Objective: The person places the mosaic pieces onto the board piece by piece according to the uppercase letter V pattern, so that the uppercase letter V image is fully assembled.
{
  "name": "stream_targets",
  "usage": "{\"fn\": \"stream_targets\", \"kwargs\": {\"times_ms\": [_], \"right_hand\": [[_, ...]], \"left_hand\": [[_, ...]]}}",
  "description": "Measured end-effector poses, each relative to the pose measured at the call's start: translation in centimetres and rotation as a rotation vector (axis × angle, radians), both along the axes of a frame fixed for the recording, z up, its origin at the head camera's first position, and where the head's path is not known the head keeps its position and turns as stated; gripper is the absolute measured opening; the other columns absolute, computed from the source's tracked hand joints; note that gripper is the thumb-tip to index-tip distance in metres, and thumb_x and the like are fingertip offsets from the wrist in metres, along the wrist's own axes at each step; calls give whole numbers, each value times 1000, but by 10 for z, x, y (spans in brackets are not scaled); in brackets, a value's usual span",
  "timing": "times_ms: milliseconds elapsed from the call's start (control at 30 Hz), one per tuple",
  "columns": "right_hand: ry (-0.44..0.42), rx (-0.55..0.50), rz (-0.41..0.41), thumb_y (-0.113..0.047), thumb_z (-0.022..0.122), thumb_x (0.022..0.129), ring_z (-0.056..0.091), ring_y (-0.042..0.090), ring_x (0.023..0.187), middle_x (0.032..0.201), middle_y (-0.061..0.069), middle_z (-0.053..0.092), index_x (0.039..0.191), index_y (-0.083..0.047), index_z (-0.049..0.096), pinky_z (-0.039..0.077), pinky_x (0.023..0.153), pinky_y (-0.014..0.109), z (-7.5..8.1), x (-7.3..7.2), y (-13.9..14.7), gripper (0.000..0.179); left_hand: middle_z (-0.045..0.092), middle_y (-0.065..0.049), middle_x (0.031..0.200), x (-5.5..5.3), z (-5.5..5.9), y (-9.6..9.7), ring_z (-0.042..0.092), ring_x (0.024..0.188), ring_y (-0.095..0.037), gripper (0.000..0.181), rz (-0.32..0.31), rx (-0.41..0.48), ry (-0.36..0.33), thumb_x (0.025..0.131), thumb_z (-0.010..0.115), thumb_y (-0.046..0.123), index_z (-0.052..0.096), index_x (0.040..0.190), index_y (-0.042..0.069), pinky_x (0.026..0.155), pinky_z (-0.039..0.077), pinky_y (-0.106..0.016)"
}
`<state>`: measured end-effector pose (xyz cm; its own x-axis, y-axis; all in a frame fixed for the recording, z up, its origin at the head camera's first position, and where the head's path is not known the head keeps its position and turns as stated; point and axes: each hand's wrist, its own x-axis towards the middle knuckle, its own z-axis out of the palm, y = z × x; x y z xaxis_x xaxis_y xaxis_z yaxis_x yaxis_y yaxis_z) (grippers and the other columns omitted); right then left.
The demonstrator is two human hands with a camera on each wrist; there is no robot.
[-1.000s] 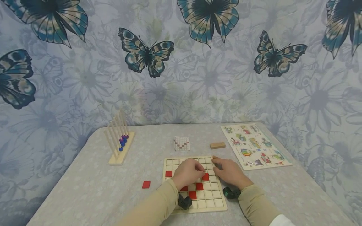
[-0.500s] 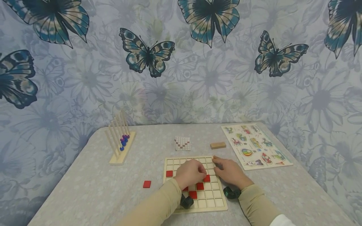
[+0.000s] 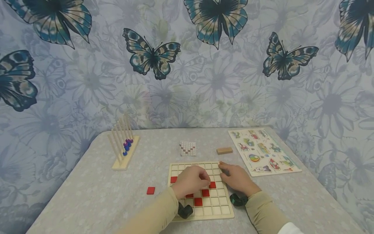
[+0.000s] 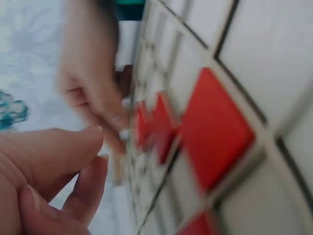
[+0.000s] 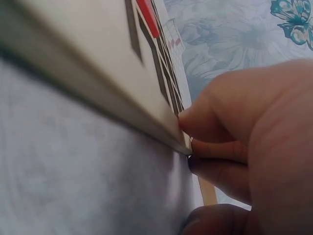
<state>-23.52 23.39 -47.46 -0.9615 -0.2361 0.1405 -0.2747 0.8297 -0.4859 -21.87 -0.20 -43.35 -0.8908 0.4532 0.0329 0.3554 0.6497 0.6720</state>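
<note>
A square wooden grid board (image 3: 217,210) lies in front of me with several red square tiles (image 3: 198,202) set in its cells. Over the board's middle is my left hand (image 3: 190,180), fingers loosely bent, just left of a red tile (image 3: 212,185). No tile shows between its fingertips in the left wrist view, where tiles (image 4: 215,132) sit to their right. My right hand (image 3: 238,177) holds the board's far right corner, thumb and fingers at the edge in the right wrist view. One loose red tile (image 3: 150,190) lies on the table left of the board.
Behind the board lie a small patterned card (image 3: 188,148) and a wooden block (image 3: 224,150). A picture puzzle board (image 3: 263,151) lies at the right. On the left stands a wooden peg rack (image 3: 125,159) with blue and purple beads.
My left hand has drawn slightly left and back from the red tile near the board's right side. My right hand stays at the corner.
</note>
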Motion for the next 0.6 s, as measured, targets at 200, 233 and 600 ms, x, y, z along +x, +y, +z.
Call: {"fn": "stream_targets", "kwargs": {"times_ms": [200, 233, 600], "right_hand": [[0, -23, 3, -18, 65, 97, 54, 36, 138, 149, 11, 58, 138, -4, 65, 44, 110, 52, 0, 1, -3, 43], [-1, -25, 4, -18, 65, 97, 54, 36, 138, 149, 11, 58, 138, -3, 65, 44, 110, 52, 0, 1, -4, 43], [-22, -15, -11, -19, 64, 98, 51, 37, 140, 150, 10, 56, 139, -5, 64, 43, 111, 54, 0, 3, -3, 43]], "left_hand": [[74, 8, 98, 13, 22, -70, 62, 81, -9, 19, 34, 140, -18, 95, 75, 28, 80, 111, 20, 67, 51, -32], [75, 6, 98, 16, 25, -83, 61, 75, -11, 24, 63, 158, -30, 94, 75, 28, 78, 116, 19, 63, 51, -33], [71, 3, 91, 21, -6, -180, 63, 87, -13, 29, 397, 98, -64, 89, 82, 30, 75, 113, 15, 79, 52, -36]]}}
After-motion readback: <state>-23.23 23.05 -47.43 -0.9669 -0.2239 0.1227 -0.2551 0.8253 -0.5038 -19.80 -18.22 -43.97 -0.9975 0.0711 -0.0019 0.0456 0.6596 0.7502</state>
